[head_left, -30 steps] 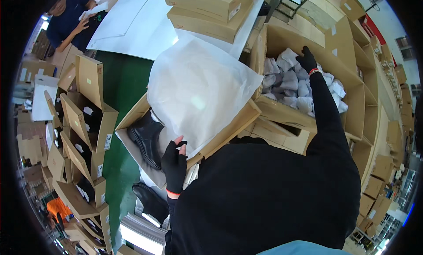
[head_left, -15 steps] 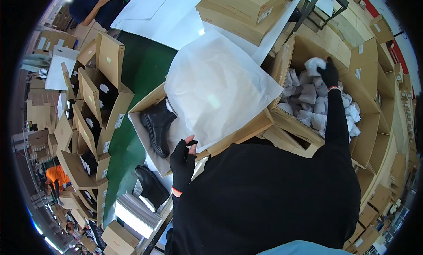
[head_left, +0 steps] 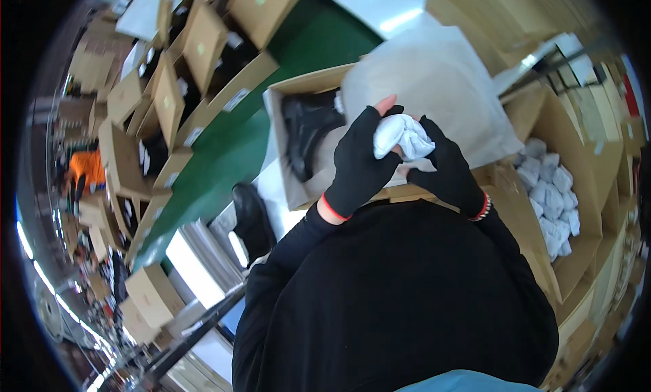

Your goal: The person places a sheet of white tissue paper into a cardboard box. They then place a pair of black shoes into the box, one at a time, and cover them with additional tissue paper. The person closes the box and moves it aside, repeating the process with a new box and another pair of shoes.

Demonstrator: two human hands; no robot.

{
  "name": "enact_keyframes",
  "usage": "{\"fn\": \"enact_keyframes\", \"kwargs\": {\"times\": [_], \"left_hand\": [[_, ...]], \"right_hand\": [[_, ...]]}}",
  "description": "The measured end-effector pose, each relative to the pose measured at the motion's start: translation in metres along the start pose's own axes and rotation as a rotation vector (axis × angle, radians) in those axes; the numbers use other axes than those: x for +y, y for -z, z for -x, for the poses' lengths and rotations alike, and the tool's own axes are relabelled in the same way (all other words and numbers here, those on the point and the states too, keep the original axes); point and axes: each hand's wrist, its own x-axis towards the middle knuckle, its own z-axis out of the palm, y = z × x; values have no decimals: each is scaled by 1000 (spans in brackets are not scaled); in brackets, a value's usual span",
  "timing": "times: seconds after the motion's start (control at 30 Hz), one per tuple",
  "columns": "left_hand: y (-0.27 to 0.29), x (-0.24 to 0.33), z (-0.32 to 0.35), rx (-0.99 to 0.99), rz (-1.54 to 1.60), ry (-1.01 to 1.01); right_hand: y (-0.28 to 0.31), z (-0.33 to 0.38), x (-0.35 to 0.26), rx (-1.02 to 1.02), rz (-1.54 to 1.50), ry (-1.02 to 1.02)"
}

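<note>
A crumpled white paper wad (head_left: 407, 136) is held between my two hands, above the near part of an open shoe box (head_left: 273, 124). My left hand (head_left: 359, 163), in a black fingerless glove, grips the wad from the left. Against its right side my right hand (head_left: 451, 167) closes, gloved the same way. In the box's left end lies a black boot (head_left: 296, 138). White tissue paper (head_left: 444, 70) spreads over the box's right part and hides what is under it. Outside the box, a second black boot (head_left: 252, 222) lies at the near left.
To the right, a large open carton (head_left: 588, 212) holds several white paper wads (head_left: 553, 195). Open boxes (head_left: 186, 97) with dark shoes line the left of the green tabletop (head_left: 227, 158). A stack of white sheets (head_left: 203, 260) lies near left. A person in orange (head_left: 87, 168) is far left.
My right hand has brought the paper wad from the large carton to above the shoe box. My left hand has moved up and right onto it. The whole view has shifted.
</note>
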Motion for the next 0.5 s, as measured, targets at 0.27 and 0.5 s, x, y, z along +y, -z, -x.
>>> {"fn": "enact_keyframes", "kwargs": {"times": [0.27, 0.5], "left_hand": [[59, -18, 65, -103, -133, -15], [138, -50, 96, -261, 2, 225]], "right_hand": [[-84, -36, 12, -155, -120, -244], [-135, -37, 28, -379, -20, -149]]}}
